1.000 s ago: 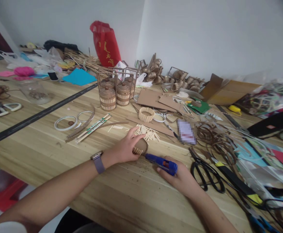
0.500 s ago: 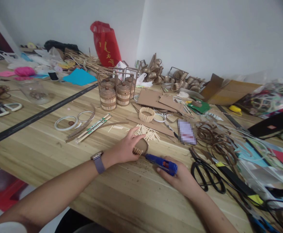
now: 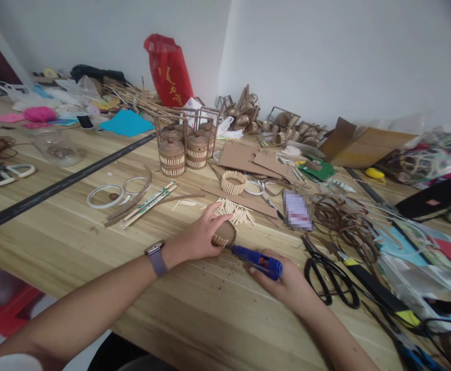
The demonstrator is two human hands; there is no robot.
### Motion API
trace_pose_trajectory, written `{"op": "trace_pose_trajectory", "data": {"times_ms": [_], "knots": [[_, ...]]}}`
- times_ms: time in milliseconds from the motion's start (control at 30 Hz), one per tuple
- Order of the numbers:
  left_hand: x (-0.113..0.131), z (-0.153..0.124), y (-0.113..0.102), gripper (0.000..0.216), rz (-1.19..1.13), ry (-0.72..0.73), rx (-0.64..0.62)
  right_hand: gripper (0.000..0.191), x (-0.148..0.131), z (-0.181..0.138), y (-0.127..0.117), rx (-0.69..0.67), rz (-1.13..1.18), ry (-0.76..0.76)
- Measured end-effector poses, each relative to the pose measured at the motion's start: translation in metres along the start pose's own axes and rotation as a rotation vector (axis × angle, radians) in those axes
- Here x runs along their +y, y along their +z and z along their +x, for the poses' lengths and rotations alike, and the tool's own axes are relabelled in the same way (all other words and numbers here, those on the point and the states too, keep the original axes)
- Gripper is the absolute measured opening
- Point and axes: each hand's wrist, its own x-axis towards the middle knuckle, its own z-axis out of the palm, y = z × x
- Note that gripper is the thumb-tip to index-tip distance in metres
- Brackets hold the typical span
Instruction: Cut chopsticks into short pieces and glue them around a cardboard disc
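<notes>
My left hand [image 3: 200,236] is closed round a small round cardboard piece with short wooden sticks along its rim [image 3: 225,234], held on edge on the wooden table [image 3: 94,242]. A grey watch sits on that wrist. My right hand [image 3: 287,283] grips a blue glue gun [image 3: 257,259], whose nozzle points left and touches the round piece near its lower side. A loose heap of short wooden sticks [image 3: 237,210] lies just beyond the piece.
Black scissors [image 3: 328,278] lie right of my right hand. Small slatted baskets [image 3: 183,152], a stick ring [image 3: 233,182], cardboard sheets [image 3: 248,157], white rings [image 3: 105,196], a long black ruler [image 3: 63,180], a red bag [image 3: 169,69] and tangled brown strips [image 3: 345,226] crowd the table.
</notes>
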Motion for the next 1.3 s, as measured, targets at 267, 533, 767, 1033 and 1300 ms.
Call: {"op": "trace_pose_trajectory", "data": {"times_ms": [267,533,767,1033,1300], "knots": [[0.0,0.001,-0.001,0.079,0.042,0.001,-0.013,0.02,0.001,-0.001,0.0,0.0,-0.009,0.001],[0.001,0.0,-0.001,0.078,0.059,-0.003,-0.019,0.019,0.002,-0.002,0.0,0.013,-0.03,0.002],[0.001,0.001,-0.001,0.079,0.037,-0.01,-0.031,0.02,0.004,-0.001,0.003,0.066,-0.059,-0.018],[-0.001,0.0,0.001,0.08,0.022,0.0,-0.017,0.033,0.009,-0.004,-0.009,0.213,0.205,0.195],[-0.003,0.0,0.002,0.079,0.017,0.015,-0.023,0.04,0.0,-0.006,-0.014,-0.366,0.478,0.228]]}}
